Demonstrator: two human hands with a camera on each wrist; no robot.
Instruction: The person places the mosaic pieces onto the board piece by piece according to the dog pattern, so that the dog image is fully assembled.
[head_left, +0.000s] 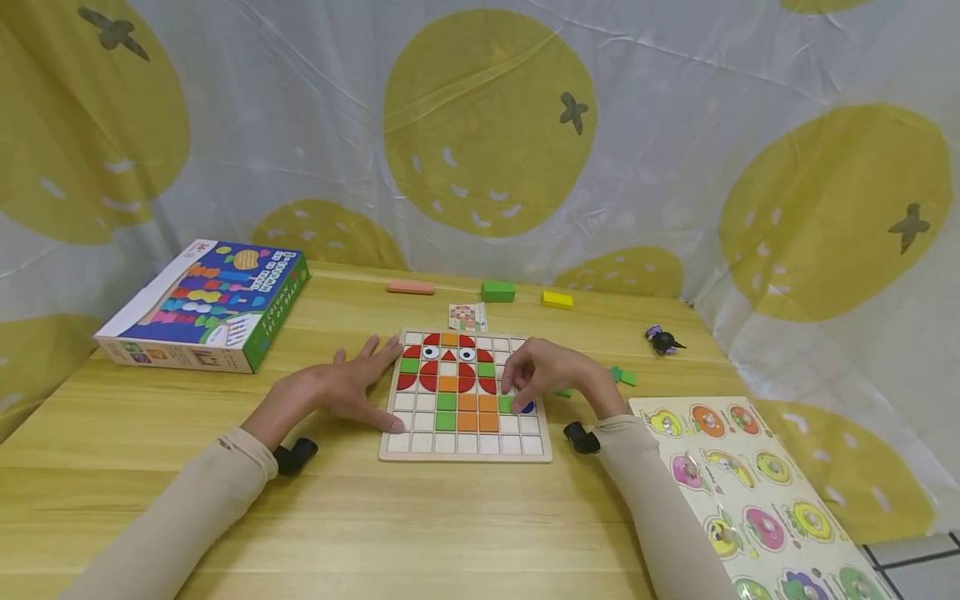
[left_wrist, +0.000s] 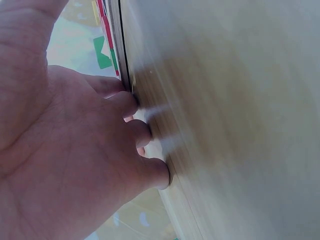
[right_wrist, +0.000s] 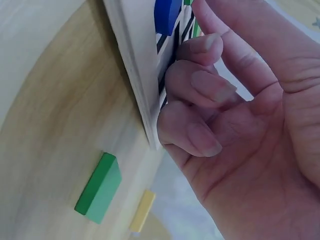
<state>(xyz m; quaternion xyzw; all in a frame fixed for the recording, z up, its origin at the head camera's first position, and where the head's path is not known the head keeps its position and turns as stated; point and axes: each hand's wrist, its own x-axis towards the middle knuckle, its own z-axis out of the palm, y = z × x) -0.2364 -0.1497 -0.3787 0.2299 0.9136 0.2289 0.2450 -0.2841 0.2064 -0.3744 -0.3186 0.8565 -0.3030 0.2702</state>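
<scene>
Your left hand (head_left: pixel 341 387) lies flat, steadying the half-filled puzzle board (head_left: pixel 465 454); your right hand (head_left: pixel 551 375) pinches 1 blue piece (head_left: pixel 527 407); near rows remain empty.

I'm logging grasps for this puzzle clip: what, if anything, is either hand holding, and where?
The right hand touches a blue piece on the puzzle board; its grip cannot be told. The left hand rests flat against the board's left edge.
</scene>
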